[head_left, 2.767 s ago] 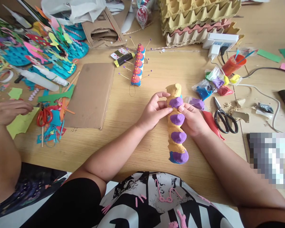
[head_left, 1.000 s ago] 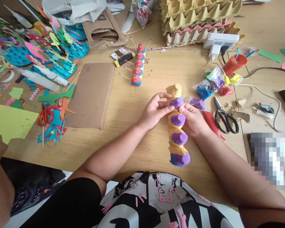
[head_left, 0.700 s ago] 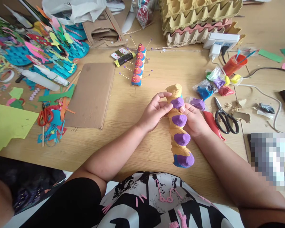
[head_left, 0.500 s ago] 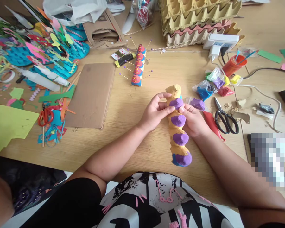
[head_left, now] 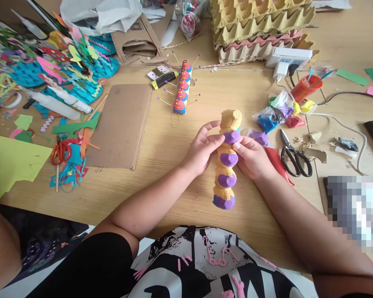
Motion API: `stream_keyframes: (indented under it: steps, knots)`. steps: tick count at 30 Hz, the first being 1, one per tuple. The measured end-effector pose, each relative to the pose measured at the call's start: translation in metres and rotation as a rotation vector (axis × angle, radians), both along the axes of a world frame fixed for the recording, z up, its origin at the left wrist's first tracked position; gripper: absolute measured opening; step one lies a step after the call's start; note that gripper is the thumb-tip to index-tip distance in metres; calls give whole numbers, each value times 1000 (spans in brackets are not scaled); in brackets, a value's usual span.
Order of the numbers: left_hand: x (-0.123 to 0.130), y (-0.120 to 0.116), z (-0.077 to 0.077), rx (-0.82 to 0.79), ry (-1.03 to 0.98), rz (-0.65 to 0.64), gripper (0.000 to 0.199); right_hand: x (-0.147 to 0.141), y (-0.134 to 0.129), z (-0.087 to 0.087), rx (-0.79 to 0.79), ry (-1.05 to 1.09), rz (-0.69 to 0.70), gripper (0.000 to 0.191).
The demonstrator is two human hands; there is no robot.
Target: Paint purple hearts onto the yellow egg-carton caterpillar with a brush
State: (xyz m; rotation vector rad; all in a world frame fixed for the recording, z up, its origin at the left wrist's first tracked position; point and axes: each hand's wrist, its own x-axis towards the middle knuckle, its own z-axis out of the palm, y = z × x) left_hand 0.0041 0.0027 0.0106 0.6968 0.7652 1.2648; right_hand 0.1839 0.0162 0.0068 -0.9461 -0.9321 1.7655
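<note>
Between my hands is an egg-carton strip [head_left: 226, 169] with a yellow top, purple clay patches on several bumps and blue along its sides. My left hand [head_left: 202, 149] grips its far left side, the thumb against the purple patch [head_left: 231, 137] nearest the far end. From the right, my right hand [head_left: 251, 157] pinches the same bump, thumb beside the purple clay. The bump at the very far end is plain yellow. Farther off stands a finished-looking red and blue egg-carton caterpillar [head_left: 182, 87] with purple-tipped sticks poking out.
Black scissors [head_left: 295, 155] and a red packet [head_left: 278, 165] lie right of my hand, near bagged clay [head_left: 269, 120] and an orange cup [head_left: 306, 87]. Left are a cardboard sheet [head_left: 118, 124], red-handled scissors [head_left: 61, 152] and paper scraps. Egg trays [head_left: 261, 31] are stacked at the back.
The strip has turned slightly, its near end swinging left and away from my body. Both hands keep their hold near its far end.
</note>
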Motion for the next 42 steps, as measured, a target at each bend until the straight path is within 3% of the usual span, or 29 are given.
stream_keyframes:
  steps: [11,34,42]
  knots:
    - [1,-4,2,-109,-65,6,68,-2,-2,4,-24,75,57,51]
    - [-2,-4,1,-139,-92,-82,64,1,-5,3,-27,56,66,52]
    - [-6,4,-10,-80,9,-280,59,4,-2,6,-14,19,72,53]
